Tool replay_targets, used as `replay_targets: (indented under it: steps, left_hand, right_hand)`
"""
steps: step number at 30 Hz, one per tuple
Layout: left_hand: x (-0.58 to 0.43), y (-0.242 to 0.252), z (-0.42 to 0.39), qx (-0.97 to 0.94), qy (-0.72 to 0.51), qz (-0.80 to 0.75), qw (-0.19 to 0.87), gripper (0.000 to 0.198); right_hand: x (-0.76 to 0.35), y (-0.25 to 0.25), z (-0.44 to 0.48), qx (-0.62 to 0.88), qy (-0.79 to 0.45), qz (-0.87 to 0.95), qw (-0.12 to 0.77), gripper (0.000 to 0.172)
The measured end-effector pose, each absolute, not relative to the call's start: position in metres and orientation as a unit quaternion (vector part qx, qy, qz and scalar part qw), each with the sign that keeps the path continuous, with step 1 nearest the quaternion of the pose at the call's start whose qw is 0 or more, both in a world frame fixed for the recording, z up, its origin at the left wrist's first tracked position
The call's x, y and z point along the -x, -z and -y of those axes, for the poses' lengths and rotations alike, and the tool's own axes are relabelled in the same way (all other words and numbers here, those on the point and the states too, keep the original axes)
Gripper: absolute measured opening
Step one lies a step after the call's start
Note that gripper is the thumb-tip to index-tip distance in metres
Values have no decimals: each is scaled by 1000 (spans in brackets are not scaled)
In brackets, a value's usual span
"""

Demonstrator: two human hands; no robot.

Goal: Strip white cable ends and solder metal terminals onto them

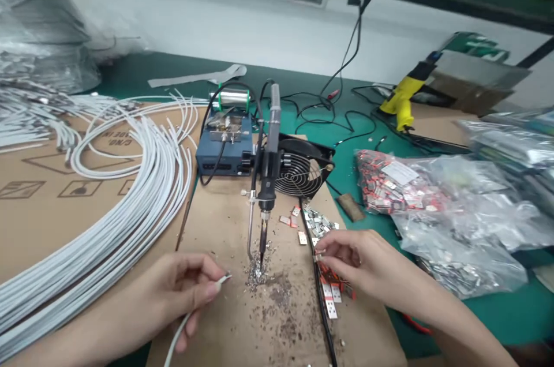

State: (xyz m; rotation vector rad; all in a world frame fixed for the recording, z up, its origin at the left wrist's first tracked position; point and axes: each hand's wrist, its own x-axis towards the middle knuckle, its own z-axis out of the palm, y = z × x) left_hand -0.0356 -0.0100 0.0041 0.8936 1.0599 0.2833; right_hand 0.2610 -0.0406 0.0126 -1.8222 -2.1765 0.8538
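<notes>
My left hand point(182, 292) pinches the end of a white cable point(223, 280), its tip a little left of the solder-splattered spot point(258, 274). My right hand point(346, 263) is closed on a small metal connector piece point(319, 258) to the right of that spot. Between the hands a soldering iron point(264, 228) hangs tip-down from a stand, with a thin metal rod beside it. Loose small metal and red connector parts point(318, 221) lie just behind my right hand.
A large bundle of white cables point(130, 205) curves over cardboard on the left. Behind the iron sit a blue solder station point(224, 150) with a solder spool and a black fan point(303, 168). Bags of parts point(415, 188) lie right; a yellow tool point(402, 98) far right.
</notes>
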Motion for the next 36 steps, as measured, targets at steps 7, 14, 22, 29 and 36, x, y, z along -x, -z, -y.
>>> replay_targets:
  steps: [7, 14, 22, 29, 36]
  left_hand:
    - [43, -14, 11, -360, -222, -507, 751, 35]
    - [48, -18, 10, -345, -256, -486, 761, 34]
    - [54, -14, 3, -352, -282, -429, 783, 32]
    - [55, -17, 6, -364, -300, -411, 780, 27]
    - [56, -20, 6, -372, -292, -412, 779, 18]
  right_hand:
    - [-325, -3, -4, 740, -36, 670, 46, 18]
    - [-340, 25, -16, 747, -17, 661, 69, 15]
    - [-271, -2, 37, 700, 60, 671, 237, 21]
    - [-183, -3, 81, 473, 84, 826, 295, 11]
    - [-173, -3, 79, 498, 73, 837, 216, 13]
